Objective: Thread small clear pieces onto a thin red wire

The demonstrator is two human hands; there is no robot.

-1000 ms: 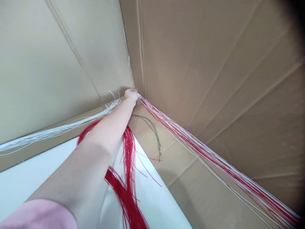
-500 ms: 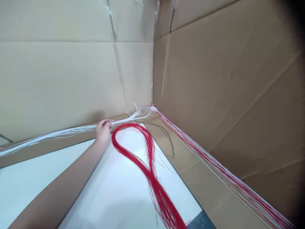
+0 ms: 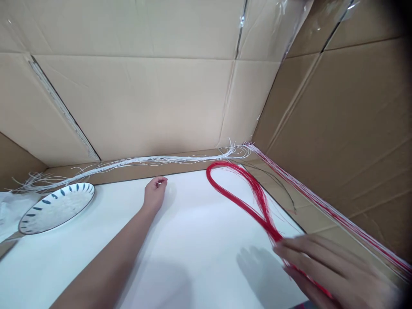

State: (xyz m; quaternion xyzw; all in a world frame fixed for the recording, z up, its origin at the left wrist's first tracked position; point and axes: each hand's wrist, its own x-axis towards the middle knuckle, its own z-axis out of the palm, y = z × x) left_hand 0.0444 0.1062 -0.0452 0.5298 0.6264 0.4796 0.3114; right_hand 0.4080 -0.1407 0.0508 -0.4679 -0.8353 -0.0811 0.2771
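Note:
My left hand [image 3: 156, 193] is over the white board [image 3: 199, 223], its thumb and fingertips closed in a pinch. Whether anything thin lies between them is too small to make out. At the lower right, my right hand [image 3: 334, 266] is slightly blurred, its fingers stretched out over a bundle of red strands [image 3: 231, 195]. The bundle bends into a loop on the board, and its lower part runs beneath this hand. Beyond my left hand, a bundle of white strands [image 3: 154, 160] lies along the back cardboard wall.
Cardboard walls [image 3: 154, 103] rise behind and to the right. Mixed red and white strands [image 3: 309, 195] run along the right wall's base, with a few dark strands [image 3: 273, 171] nearby. To the left are an oval patterned plate [image 3: 58, 208] and a translucent plastic bag [image 3: 13, 210].
My left hand has come away from the white strands onto the board. My right hand has entered at the lower right over the red bundle. The view has swung left, revealing the plate.

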